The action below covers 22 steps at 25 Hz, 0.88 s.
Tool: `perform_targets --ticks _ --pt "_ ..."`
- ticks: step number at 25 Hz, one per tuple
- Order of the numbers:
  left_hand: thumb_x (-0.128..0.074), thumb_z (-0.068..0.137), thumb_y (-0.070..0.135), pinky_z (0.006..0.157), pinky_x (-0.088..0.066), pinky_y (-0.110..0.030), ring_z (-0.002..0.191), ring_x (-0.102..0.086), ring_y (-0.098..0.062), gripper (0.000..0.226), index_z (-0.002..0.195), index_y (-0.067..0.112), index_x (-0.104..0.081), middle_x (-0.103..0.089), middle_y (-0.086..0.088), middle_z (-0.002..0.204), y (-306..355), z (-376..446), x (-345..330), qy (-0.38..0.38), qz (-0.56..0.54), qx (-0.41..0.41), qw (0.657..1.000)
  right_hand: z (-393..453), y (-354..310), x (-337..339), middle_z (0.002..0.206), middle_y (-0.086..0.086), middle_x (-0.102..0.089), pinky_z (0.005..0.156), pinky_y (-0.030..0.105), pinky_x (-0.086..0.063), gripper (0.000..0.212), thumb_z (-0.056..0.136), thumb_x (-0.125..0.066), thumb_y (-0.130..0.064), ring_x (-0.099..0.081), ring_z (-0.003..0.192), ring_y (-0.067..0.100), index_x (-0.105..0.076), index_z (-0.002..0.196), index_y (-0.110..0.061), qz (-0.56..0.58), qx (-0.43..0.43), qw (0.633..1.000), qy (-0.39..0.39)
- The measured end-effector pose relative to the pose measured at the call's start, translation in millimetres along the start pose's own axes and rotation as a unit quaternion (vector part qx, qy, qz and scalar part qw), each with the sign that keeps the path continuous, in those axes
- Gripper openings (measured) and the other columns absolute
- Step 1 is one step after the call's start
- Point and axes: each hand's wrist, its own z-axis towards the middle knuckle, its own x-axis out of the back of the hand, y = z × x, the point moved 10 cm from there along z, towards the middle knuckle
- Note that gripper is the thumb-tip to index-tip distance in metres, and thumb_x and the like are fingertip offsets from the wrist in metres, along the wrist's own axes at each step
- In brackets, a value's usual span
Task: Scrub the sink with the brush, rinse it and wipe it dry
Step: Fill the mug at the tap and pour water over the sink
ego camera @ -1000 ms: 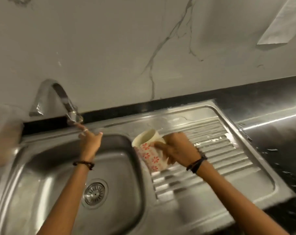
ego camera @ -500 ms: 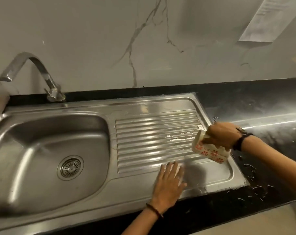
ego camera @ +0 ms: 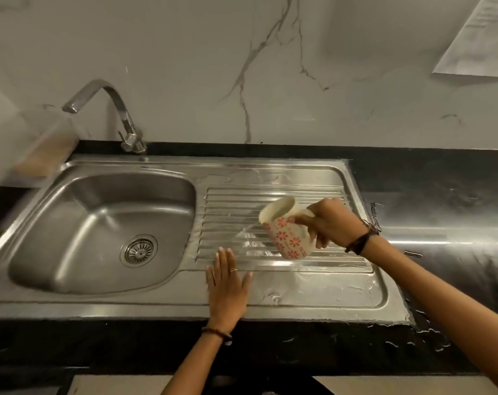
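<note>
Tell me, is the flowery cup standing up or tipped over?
Tipped. The right hand holds the cup over the draining board, its mouth tilted up-left.

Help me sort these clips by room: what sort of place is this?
Most likely a home kitchen: a steel sink with a drainboard, a tap against a marble-look wall, and a floral mug tipped over the drainboard.

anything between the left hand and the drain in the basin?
Nothing lies there. In the head view, only bare steel runs from the left hand, flat on the sink's front ledge, across the basin rim and floor to the drain.
</note>
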Motion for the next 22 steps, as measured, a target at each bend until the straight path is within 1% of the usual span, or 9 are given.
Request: perform_targets --ticks 2,3,7,9,11,14,17,19,22 --pt "-0.012 0.094 0.056 0.115 0.014 -0.045 0.14 0.023 -0.018 0.07 0.14 0.02 0.025 0.029 -0.003 0.151 9 4 -2 -0.019 -0.002 -0.024 1.0 -10 17 21 0.067 0.008 -0.068 0.044 0.015 -0.052 0.027 0.089 -0.056 -0.034 -0.059 0.04 0.003 -0.059 0.068 -0.018 0.083 -0.01 0.995 0.058" --pt "-0.009 0.092 0.059 0.113 0.016 -0.046 0.139 0.024 -0.017 0.068 0.139 0.024 0.026 0.03 -0.001 0.149 21 8 -4 -0.021 0.002 -0.057 0.998 -15 25 29 0.063 0.004 -0.066 0.043 0.015 -0.052 0.026 0.088 -0.056 -0.034 -0.058 0.038 0.002 -0.059 0.068 -0.017 0.084 -0.016 0.994 0.073" --pt "0.032 0.064 0.071 0.106 0.02 -0.046 0.142 0.018 -0.017 0.085 0.138 0.031 0.021 0.026 0.006 0.147 68 27 -13 -0.018 0.057 -0.181 0.982 -16 59 45 0.056 -0.005 -0.059 0.037 0.011 -0.044 0.03 0.09 -0.055 -0.036 -0.053 0.032 0.002 -0.061 0.073 -0.012 -0.042 -0.085 0.995 0.038" --pt "0.035 0.063 0.069 0.109 0.017 -0.043 0.144 0.011 -0.016 0.088 0.14 0.029 0.016 0.021 0.006 0.149 75 44 -13 -0.006 0.06 -0.186 0.981 0 68 45 0.056 -0.006 -0.057 0.039 0.014 -0.043 0.033 0.09 -0.055 -0.038 -0.052 0.037 0.005 -0.065 0.079 -0.009 -0.142 -0.12 0.982 -0.009" --pt "0.034 0.066 0.068 0.113 0.011 -0.042 0.145 0.006 -0.016 0.093 0.144 0.024 0.01 0.011 0.002 0.154 68 65 -5 0.024 0.039 -0.15 0.988 27 60 38 0.064 -0.002 -0.057 0.052 0.021 -0.046 0.035 0.089 -0.056 -0.038 -0.054 0.051 0.012 -0.067 0.093 -0.005 -0.253 -0.124 0.959 -0.039" --pt "0.008 0.087 0.063 0.115 0.007 -0.042 0.145 0.002 -0.018 0.077 0.149 0.017 -0.001 0.002 -0.003 0.158 34 88 10 0.053 0.034 -0.052 0.997 65 10 9 0.086 0.007 -0.062 0.07 0.026 -0.045 0.031 0.092 -0.049 -0.032 -0.053 0.073 0.017 -0.062 0.106 -0.007 -0.348 -0.052 0.934 -0.051" --pt "0.015 0.075 0.069 0.116 0.004 -0.042 0.146 -0.003 -0.02 0.095 0.149 0.015 -0.007 -0.003 -0.004 0.158 -7 88 27 0.074 0.008 0.02 0.997 87 -53 -27 0.104 0.008 -0.066 0.086 0.029 -0.045 0.03 0.095 -0.042 -0.025 -0.059 0.089 0.022 -0.061 0.109 -0.007 -0.388 0.047 0.918 -0.065" --pt "0.007 0.08 0.067 0.116 -0.002 -0.045 0.145 -0.007 -0.023 0.089 0.149 0.015 -0.01 -0.005 -0.007 0.158 -35 85 35 0.067 -0.02 0.061 0.996 94 -87 -43 0.097 0.008 -0.063 0.088 0.03 -0.043 0.03 0.096 -0.04 -0.025 -0.059 0.091 0.023 -0.06 0.11 -0.008 -0.418 0.099 0.9 -0.072" --pt "-0.016 0.094 0.058 0.115 -0.014 -0.048 0.144 -0.012 -0.027 0.07 0.149 0.015 -0.013 -0.003 -0.007 0.158 -73 90 37 0.021 -0.085 0.077 0.993 99 -125 -51 0.088 0.005 -0.058 0.08 0.03 -0.043 0.029 0.095 -0.044 -0.029 -0.057 0.087 0.022 -0.06 0.107 -0.008 -0.428 0.152 0.888 -0.067"
